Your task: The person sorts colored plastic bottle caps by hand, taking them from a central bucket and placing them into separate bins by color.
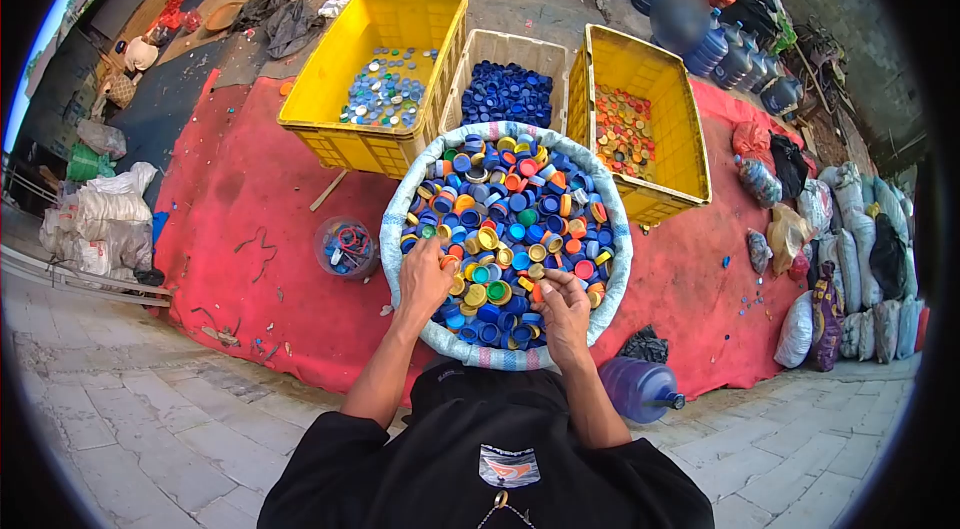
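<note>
Now: we're picking through caps (487,237) heaped in the sack (394,219) | left hand (426,281): among caps, can't tell its grip | right hand (566,309): seemingly pinching an orange cap (538,293), fingers partly hidden | picking calls for light fingertips
</note>
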{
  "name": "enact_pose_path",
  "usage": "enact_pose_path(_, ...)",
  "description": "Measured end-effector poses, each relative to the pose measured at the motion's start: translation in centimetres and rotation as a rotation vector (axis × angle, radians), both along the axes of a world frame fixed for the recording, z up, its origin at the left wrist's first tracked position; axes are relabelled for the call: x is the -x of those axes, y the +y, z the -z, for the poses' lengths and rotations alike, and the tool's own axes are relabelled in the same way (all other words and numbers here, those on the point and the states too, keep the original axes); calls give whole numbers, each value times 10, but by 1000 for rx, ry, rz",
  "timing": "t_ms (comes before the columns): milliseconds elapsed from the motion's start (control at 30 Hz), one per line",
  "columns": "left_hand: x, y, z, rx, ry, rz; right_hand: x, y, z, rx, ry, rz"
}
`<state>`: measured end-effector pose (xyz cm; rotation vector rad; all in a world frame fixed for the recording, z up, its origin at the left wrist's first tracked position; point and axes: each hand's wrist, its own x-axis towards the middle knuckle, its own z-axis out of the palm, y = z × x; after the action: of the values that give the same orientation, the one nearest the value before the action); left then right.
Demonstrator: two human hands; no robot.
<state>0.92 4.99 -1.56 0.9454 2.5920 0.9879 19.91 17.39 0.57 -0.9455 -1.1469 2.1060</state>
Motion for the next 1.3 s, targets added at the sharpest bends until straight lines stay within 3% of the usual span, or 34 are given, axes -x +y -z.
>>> enact_pose_path(267, 10, -1, 8, -227, -161, -99, -8, 4, -5, 45, 72, 49)
enact_pose_path(367, 12, -2, -1, -375, -449, -205, -17, 16, -13, 188, 230, 95)
enact_pose_path(467, 12, -5, -17, -737, -981, -201, -31, 35, -14, 189, 351, 112)
enact_pose_path(633, 11, -4, -18, -1057, -1498, -53, -47, 61, -23, 266, 403, 249)
enact_pose_path(667, 8, -1, -20, -1085, -1557, -73, -50, 67, -22, 233, 344, 269)
enact_pose_path(767, 2, 6, -22, -1171, -1796, -105, -58, 80, -19, -138, -220, 210)
enact_pose_path(800, -3, 11, -29, -1152, -1786, -180, -53, 80, -18, -395, -393, 216)
enact_pose_path(900, -7, 17, -17, -1215, -1929, -73, -49, 79, -25, -895, -754, 29)
enact_pose_path(933, -12, 21, -23, -1189, -1909, -170, -50, 82, -15, -1025, -729, -15)
enact_pose_path(1067, -17, 26, -12, -1093, -1951, -198, -39, 80, -13, -1117, -739, -173)
enact_pose_path(1300, -34, 36, -22, -799, -1558, -117, -28, 79, -21, -1054, -894, -335)
